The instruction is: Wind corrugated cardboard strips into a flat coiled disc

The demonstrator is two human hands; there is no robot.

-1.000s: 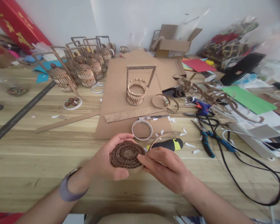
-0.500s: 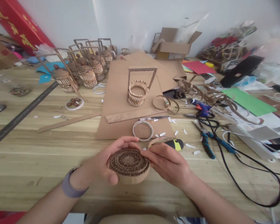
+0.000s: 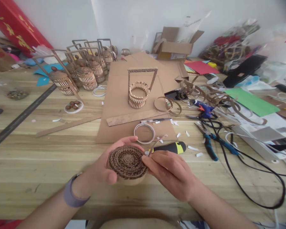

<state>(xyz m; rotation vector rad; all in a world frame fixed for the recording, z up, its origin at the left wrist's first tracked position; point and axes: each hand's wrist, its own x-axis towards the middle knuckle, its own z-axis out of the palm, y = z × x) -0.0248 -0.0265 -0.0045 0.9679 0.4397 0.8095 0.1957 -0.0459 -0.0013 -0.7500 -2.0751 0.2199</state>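
A round coil of rolled corrugated cardboard sits in my left hand, whose fingers and thumb wrap its rim. My right hand pinches the coil's right edge, where a loose cardboard strip curves up and away. Both hands hover just above the wooden table near its front edge. A black and yellow utility knife lies just behind my right hand.
A tape ring and ruler lie on a cardboard sheet with an open cardboard basket. Finished baskets stand back left. Blue pliers, a glue gun, black cable and curled strips fill the right.
The coil has been turned and tilted slightly between my hands. My right fingers have shifted along its right edge, and the loose strip now sticks up more.
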